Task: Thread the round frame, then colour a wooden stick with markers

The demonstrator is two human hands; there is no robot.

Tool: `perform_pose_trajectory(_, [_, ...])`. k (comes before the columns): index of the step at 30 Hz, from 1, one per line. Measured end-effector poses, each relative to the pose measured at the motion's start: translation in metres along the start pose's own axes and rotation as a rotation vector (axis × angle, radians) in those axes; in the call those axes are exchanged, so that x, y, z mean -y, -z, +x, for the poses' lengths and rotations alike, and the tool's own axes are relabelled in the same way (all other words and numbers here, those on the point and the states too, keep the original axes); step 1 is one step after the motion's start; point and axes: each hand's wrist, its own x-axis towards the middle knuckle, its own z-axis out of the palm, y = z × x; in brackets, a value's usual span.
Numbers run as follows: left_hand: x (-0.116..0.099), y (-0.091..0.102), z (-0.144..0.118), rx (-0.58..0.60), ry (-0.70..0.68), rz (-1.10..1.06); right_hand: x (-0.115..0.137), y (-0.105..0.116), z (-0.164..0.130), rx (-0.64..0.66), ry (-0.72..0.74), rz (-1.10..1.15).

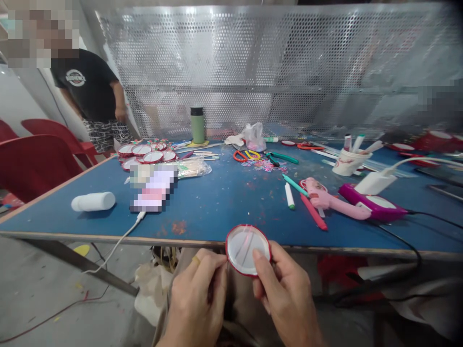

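A small round mirror (242,248) with a red rim is held just in front of the table edge, its glossy face turned up toward me. My right hand (285,286) grips it from the right, thumb pressed on the face and fingers behind. At the left side of the rim, my left hand (200,289) is closed, thumb and index finger pinched together against the edge. A ring shows on one of its fingers. Whether those fingertips also hold something small is hidden.
Blue table (217,202) carries several red-rimmed mirrors (152,157), a phone (155,188) on a cable, a white bottle (93,201), pliers (282,158), pens (314,212), a pink glue gun (336,205) and a paper cup (349,161). A person (90,91) stands back left.
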Motion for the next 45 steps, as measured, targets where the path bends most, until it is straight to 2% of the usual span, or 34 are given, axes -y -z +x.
perform_pose_trajectory(3, [-0.001,0.001,0.002,0.030,-0.052,0.033,0.000,0.001,-0.001,-0.004,-0.010,0.009])
perform_pose_trajectory(13, [-0.005,-0.001,0.001,0.018,-0.047,0.101,-0.001,-0.002,-0.002,-0.003,-0.073,0.119])
perform_pose_trajectory(24, [-0.007,-0.001,-0.001,0.012,-0.044,0.149,-0.016,-0.001,-0.001,0.029,-0.030,0.067])
perform_pose_trajectory(45, [-0.006,-0.005,-0.003,0.001,-0.045,0.237,-0.013,-0.004,-0.002,0.020,-0.036,0.052])
